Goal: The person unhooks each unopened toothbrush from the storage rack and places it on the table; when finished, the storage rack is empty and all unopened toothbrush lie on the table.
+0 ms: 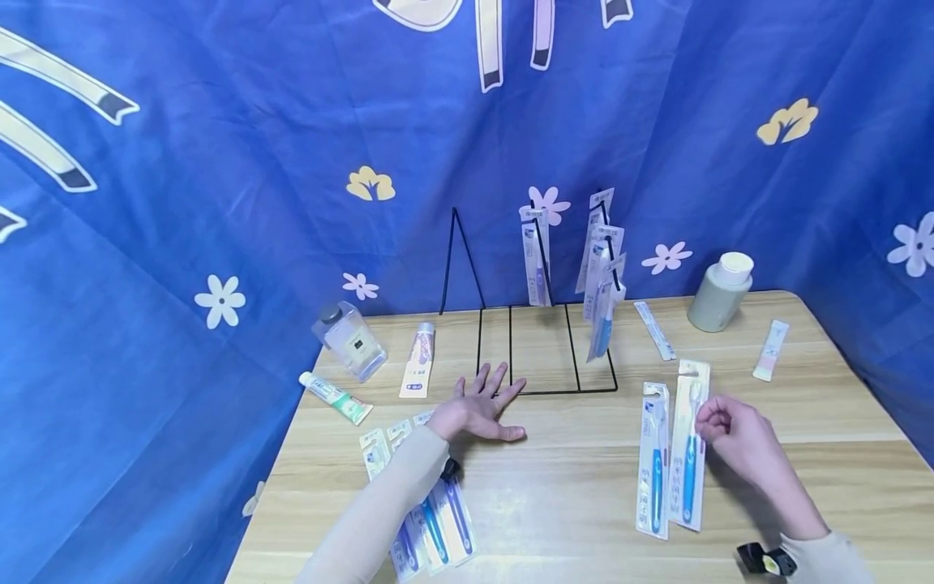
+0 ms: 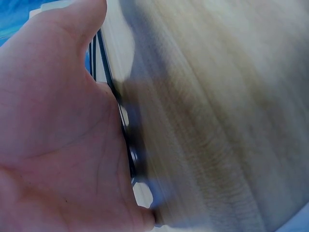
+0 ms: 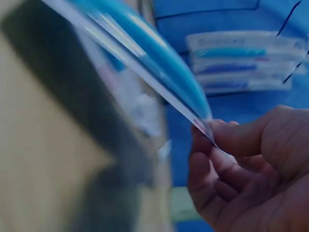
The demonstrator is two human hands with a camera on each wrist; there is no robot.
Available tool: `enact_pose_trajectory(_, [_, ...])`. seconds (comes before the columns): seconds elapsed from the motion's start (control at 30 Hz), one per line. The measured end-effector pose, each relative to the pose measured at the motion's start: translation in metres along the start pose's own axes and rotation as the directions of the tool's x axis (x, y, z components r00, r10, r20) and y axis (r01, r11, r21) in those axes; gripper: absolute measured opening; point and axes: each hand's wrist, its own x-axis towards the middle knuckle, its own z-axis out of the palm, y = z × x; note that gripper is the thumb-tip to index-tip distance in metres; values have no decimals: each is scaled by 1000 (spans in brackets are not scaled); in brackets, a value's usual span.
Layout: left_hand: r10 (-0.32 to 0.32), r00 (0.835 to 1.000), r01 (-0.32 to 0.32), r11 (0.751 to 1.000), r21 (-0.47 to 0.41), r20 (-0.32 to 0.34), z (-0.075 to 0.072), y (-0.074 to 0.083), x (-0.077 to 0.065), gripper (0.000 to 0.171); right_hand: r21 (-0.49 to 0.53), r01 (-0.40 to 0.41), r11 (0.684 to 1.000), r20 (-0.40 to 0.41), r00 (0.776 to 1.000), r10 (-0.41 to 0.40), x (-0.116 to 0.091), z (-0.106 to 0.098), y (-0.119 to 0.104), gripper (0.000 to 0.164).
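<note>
My right hand [image 1: 740, 438] pinches the edge of a packaged blue toothbrush [image 1: 689, 478] between thumb and fingers. In the right wrist view, that pack [image 3: 164, 63] rises tilted from the fingertips. A second packaged blue toothbrush [image 1: 655, 487] lies just left of it on the table. With fingers spread, my left hand [image 1: 477, 410] reaches over the front left corner of a black wire rack [image 1: 562, 392]. Toothbrush packs hang from the rack's middle arm [image 1: 536, 259] and right arm [image 1: 604, 284]; its left arm [image 1: 451, 259] holds nothing.
Several toothbrush packs [image 1: 456, 519] lie partly under my left forearm. Toothpaste tubes [image 1: 336, 397] and a clear bottle [image 1: 353, 341] stand or lie at the left. At the back right are a grey-green bottle [image 1: 721, 292], a narrow pack [image 1: 654, 330] and a small tube [image 1: 770, 350].
</note>
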Motion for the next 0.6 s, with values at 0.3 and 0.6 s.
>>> enact_pose_trajectory(0.3, [4,1000,-4,1000,-7,-11,1,1,0,99,22,-103,994,172,980,98,4,15,24,12])
enact_pose_trajectory(0.6, [20,1000,-20,1000,-2,-17,-5,4,-9,99,-189,-53,981,138,987,80,8,10,23,24])
